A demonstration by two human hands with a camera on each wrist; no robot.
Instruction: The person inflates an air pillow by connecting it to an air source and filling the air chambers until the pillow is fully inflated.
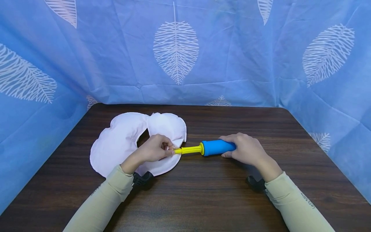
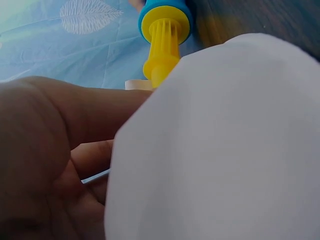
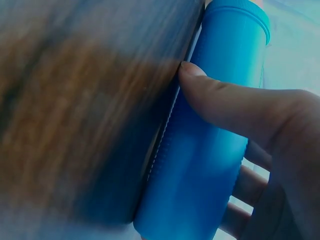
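Note:
A white U-shaped inflatable pillow (image 1: 121, 141) lies flat on the dark wooden table (image 1: 203, 193), left of centre. My left hand (image 1: 157, 149) pinches the pillow's valve at its right edge. A hand pump lies level, its yellow nozzle (image 1: 188, 150) pointing left into that valve. My right hand (image 1: 246, 149) grips the pump's blue barrel (image 1: 217, 147). In the left wrist view the white pillow (image 2: 225, 150) fills the frame, with the yellow nozzle (image 2: 162, 50) above my fingers (image 2: 90, 115). The right wrist view shows my thumb (image 3: 225, 100) across the blue barrel (image 3: 210, 140).
A blue cloth with white leaf prints (image 1: 185, 51) hangs behind the table and down both sides. Bare table surface stretches to the right of the pump and along the front edge. Dark wrist-camera mounts (image 1: 142, 178) sit under both beige sleeves.

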